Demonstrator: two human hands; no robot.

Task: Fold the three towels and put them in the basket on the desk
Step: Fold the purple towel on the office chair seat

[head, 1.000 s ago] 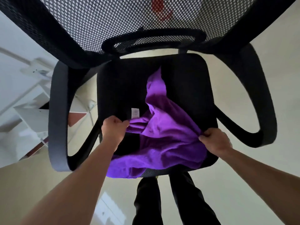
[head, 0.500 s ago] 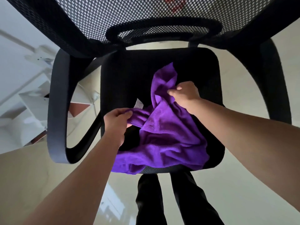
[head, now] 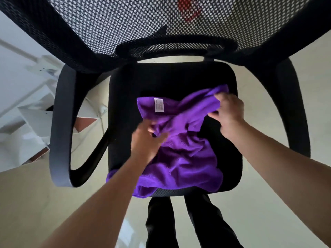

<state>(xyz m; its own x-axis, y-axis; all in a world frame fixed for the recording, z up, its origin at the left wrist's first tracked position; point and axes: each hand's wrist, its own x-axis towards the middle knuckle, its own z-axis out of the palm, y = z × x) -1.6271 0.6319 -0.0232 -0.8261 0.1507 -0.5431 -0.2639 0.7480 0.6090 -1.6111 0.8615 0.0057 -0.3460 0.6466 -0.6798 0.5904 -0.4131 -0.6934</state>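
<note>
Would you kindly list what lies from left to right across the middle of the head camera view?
White shelving → left armrest → left hand → purple towel → right hand → right armrest.

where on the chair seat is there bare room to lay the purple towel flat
Bare black seat cushion lies behind the crumpled purple towel, towards the mesh backrest. The middle and front edge are crowded: left hand and right hand grip it there.
</note>
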